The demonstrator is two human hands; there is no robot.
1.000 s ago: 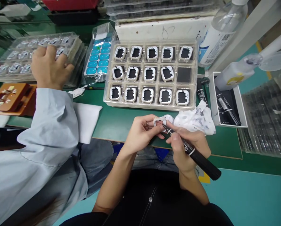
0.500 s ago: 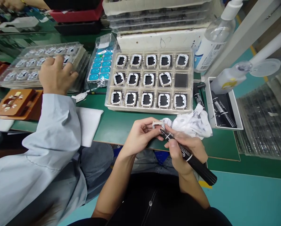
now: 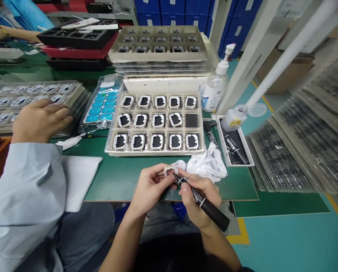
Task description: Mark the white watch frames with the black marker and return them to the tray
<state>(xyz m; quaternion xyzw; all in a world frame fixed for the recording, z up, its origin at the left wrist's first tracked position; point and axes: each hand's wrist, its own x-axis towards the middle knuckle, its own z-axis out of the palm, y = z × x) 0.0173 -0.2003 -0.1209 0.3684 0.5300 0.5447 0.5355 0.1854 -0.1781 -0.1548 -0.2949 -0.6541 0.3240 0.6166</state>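
The person's left hand (image 3: 152, 185) is holding a small white frame (image 3: 170, 171) just above the near edge of the green counter (image 3: 120, 177), its fingers (image 3: 165, 180) pinching the frame from the left side; the right hand (image 3: 198, 194) is gripping a black marker (image 3: 203, 202), fingers pressed together around the barrel, the tip touching the frame where the left fingers are holding it; the marker's capped end is slanting down and to the right, away from both hands.

Just beyond the right fingers a crumpled white cloth (image 3: 207, 166) is lying on the counter, touching the frame's far side; beyond the cloth and the fingers a clear tray (image 3: 156, 151) is sitting, filled with rows of the same white frames, one pocket at the right end of the middle row showing only black; to the right of the tray a shallow white box (image 3: 237, 164) is holding more markers, with a squat bottle (image 3: 234, 119) resting at its far end and a pump bottle (image 3: 217, 88) standing behind that.

Well to the left of the fingers, another person's hand (image 3: 39, 119) in a pale blue sleeve (image 3: 27, 189) is resting on a second stack of trays (image 3: 72, 94); a sheet of blue stickers (image 3: 101, 107) is lying between the two trays.
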